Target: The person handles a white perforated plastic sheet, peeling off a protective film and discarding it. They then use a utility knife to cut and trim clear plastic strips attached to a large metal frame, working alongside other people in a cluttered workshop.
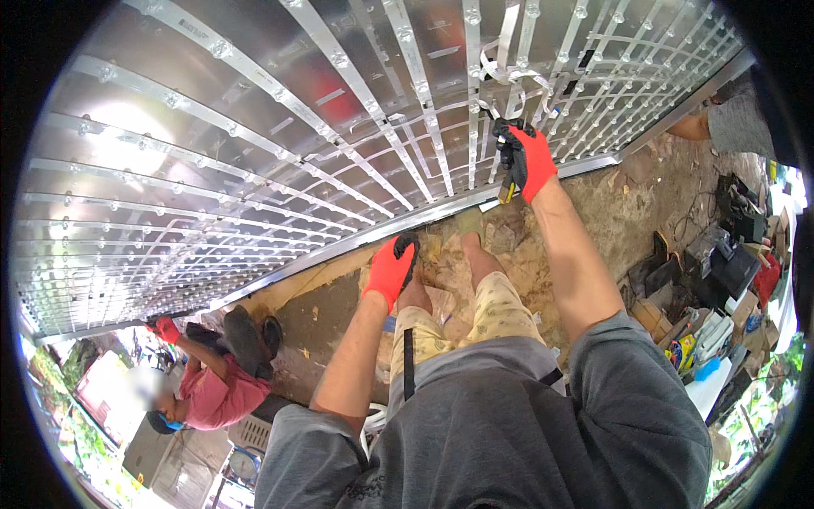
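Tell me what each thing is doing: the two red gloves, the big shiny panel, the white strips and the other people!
Left hand: gloved, hanging free, holding nothing.
Right hand: gloved, gripping a small yellowish tool at the panel's lower edge.
Metal panel: lying flat, covered in rows of strips.
Loose white strip: curled up off the panel.
Person in pink: crouched at the panel's corner, red-gloved hand on it.
Grey sleeve: at the far corner.

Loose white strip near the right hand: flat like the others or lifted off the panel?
Lifted. The loose white strip curls and loops above the right hand, while the neighbouring strips lie straight on the metal panel.
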A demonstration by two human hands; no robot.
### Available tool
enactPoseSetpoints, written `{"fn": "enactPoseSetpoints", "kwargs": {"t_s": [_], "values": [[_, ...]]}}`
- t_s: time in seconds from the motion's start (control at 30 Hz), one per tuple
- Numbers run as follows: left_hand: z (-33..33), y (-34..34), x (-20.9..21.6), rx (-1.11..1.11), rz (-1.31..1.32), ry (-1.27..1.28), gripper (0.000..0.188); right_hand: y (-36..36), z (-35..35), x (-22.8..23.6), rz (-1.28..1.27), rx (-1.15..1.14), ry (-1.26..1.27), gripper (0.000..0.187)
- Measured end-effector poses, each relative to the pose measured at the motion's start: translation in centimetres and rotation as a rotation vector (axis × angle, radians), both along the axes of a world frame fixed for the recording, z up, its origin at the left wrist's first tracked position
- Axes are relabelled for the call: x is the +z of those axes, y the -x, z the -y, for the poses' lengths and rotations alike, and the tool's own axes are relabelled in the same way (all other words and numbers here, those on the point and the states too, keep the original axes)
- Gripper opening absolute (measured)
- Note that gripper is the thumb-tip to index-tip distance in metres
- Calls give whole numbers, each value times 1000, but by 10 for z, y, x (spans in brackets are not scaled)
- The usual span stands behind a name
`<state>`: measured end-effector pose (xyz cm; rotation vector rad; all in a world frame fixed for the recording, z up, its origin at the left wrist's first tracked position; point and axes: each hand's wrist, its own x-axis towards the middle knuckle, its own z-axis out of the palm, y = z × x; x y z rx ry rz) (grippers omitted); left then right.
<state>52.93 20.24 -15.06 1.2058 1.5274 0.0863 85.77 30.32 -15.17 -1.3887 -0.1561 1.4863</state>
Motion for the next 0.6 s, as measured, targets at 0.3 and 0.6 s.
{"fn": "enactPoseSetpoints", "kwargs": {"t_s": [0.3,0.6], "values": [[-96,-36,32,476,405,-133,28,8,-7,18,-102,-44,10,25],[-126,-53,55,269,87,-629,33,96,16,36,886,436,-17,42]]}}
